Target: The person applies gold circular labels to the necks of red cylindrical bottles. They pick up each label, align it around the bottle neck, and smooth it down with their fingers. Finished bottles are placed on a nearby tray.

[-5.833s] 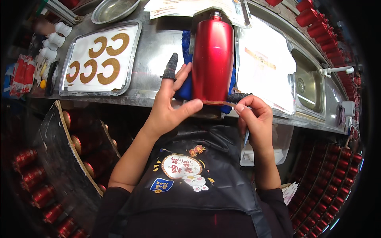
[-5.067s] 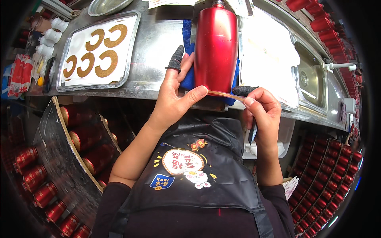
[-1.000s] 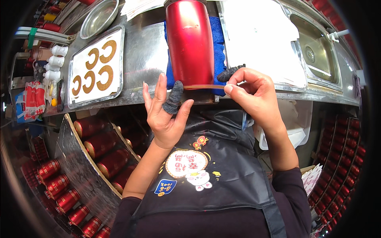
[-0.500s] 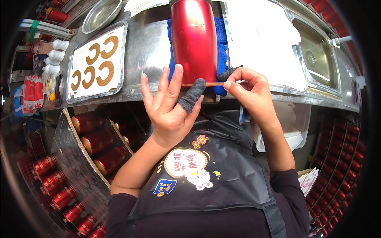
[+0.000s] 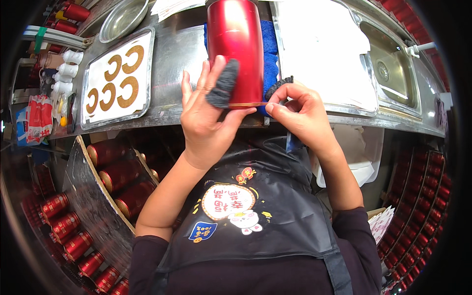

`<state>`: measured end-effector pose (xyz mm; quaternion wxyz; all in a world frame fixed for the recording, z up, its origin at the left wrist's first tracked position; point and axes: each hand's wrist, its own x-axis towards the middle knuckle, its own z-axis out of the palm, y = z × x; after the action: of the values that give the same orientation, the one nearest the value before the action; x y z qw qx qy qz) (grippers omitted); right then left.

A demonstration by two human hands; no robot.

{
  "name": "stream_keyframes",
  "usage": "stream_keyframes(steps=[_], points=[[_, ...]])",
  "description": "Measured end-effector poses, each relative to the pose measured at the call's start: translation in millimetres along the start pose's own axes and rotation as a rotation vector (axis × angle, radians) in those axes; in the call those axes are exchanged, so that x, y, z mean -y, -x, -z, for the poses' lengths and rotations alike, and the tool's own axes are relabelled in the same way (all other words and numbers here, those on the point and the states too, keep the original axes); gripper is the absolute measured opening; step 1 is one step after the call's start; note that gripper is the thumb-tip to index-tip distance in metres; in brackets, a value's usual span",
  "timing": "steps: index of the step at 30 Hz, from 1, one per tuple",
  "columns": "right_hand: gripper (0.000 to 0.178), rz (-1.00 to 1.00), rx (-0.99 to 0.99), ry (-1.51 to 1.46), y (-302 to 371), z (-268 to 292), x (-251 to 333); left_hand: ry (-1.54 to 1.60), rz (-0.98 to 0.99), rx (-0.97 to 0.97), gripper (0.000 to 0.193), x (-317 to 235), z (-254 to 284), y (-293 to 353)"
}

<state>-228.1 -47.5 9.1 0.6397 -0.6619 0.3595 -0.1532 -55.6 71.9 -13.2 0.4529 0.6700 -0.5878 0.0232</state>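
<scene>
A glossy red metal cylinder lies lengthwise on a blue towel, with its near end toward me. A thin copper-coloured strip runs across that near end. My left hand is at the cylinder's left side, fingers stretched out; its index finger wears a dark knitted finger sleeve and touches the red surface. The left thumb lies along the strip at the near end. My right hand pinches the strip's right end between thumb and index finger; a dark sleeve covers another finger.
At left, a metal tray holds several gold C-shaped pieces, below a round metal bowl. White sheets lie on a tray at right, beside a sink. Red cylinders fill a crate under the counter's edge.
My left index finger has moved up from the near rim onto the cylinder's side, and the thumb now lies along the rim. The right hand keeps its pinch, shifted slightly left.
</scene>
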Motion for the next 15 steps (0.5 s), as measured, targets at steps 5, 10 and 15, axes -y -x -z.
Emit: stream_keyframes(steps=[5, 10, 15], points=[[0.007, -0.017, 0.028, -0.116, 9, 1, 15, 0.066, 0.139, -0.091, 0.058, 8, 8, 31], [0.008, -0.018, 0.001, -0.124, 9, 4, 16, 0.01, 0.132, -0.036, 0.042, 5, 7, 54], [0.009, -0.029, 0.001, -0.12, 3, 5, 3, -0.077, 0.07, -0.007, 0.036, 2, 8, 51]])
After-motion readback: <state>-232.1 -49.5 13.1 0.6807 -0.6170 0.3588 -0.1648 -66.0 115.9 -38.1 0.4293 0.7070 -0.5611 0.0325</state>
